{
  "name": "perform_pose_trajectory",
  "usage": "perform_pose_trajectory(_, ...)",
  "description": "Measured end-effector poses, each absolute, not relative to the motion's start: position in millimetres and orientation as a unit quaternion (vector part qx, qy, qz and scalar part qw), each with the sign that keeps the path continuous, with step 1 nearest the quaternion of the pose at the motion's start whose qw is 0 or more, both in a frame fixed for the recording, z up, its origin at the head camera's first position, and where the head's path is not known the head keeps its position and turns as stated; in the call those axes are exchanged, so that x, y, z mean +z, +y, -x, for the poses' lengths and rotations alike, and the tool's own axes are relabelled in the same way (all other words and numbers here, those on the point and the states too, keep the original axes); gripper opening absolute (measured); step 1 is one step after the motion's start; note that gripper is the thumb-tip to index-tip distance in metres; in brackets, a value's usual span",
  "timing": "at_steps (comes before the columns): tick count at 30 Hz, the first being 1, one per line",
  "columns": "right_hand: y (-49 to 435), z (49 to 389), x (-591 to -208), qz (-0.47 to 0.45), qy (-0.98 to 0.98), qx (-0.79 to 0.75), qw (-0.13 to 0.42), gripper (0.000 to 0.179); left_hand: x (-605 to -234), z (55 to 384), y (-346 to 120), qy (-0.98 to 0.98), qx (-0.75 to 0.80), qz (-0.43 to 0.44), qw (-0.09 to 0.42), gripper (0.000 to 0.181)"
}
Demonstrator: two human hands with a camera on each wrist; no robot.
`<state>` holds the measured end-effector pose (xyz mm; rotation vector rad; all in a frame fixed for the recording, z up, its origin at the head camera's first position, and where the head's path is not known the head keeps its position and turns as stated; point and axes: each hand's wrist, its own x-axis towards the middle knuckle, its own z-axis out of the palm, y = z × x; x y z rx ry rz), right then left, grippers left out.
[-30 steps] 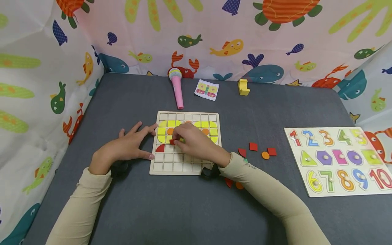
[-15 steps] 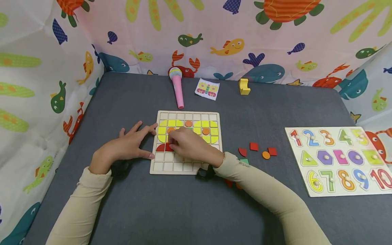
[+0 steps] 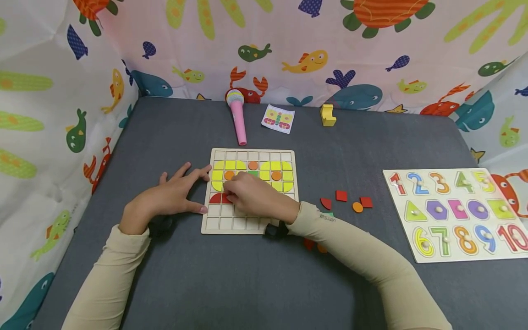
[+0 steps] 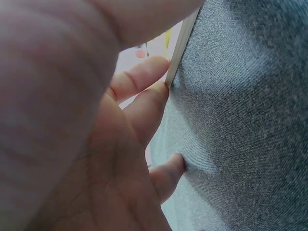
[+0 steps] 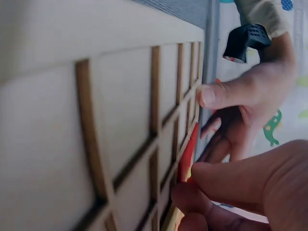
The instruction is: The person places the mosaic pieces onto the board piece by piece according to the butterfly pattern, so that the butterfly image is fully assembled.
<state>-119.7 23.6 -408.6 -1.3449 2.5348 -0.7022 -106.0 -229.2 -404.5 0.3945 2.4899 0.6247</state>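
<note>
Pink toy microphone (image 3: 238, 117) lay beyond pale wooden gridded board (image 3: 243, 223), right hand (image 3: 257, 193) bunched over its sideways row of red pieces (image 3: 215, 198), rounded end leftward, grip unclear, left hand (image 3: 171, 198) spread against board's edge.

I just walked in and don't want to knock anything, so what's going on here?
Someone is working on a wooden grid board with both hands. The left hand touches its left edge. The right hand has its fingers at a red piece just below the yellow pieces; whether they pinch it is hard to tell. Loose red pieces and an orange disc lie right of the board, and a picture card lies beyond it.
</note>
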Motion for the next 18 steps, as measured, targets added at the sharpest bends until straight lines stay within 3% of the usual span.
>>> perform_pose_trajectory(11, 63.9, 120.5, -405.4, 0.450, 0.847, -0.271, 0.083, 0.008, -403.9, 105.1, -229.8, 0.922, 0.242, -0.142, 0.268, 0.100)
perform_pose_trajectory(18, 113.4, 119.0, -399.7, 0.400, 0.866, -0.292, 0.072, 0.008, -404.4, 107.1, -228.2, 0.921, 0.242, -0.137, 0.271, 0.106)
